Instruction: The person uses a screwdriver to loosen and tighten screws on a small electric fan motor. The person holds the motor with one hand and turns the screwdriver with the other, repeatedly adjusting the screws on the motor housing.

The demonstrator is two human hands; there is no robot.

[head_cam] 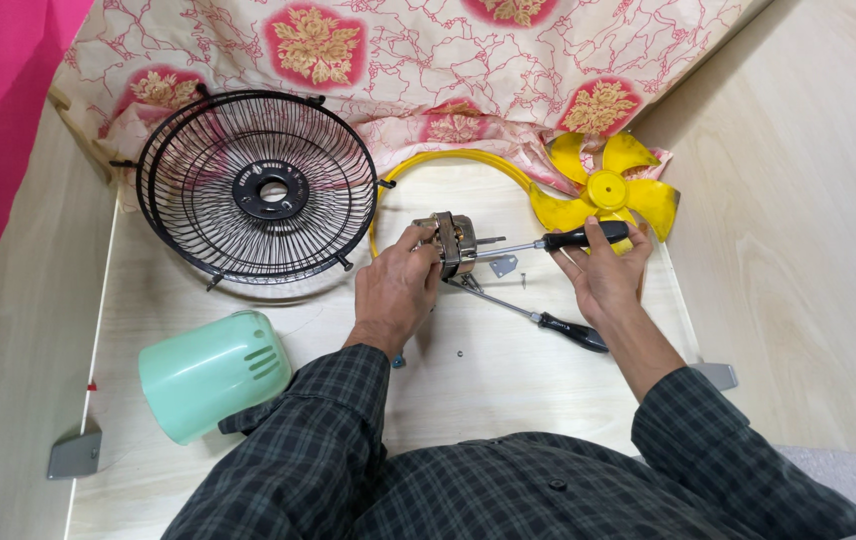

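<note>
Near: mint-green plastic motor cover lay left.
Left hand: clasped small metal fan motor.
Right hand: gripped black-handled screwdriver.
Risk: tip slipping, motor twisting loose.

No packages, labels, signs or screens appear anywhere on the pale wooden tabletop or against the surrounding boards in this view.
</note>
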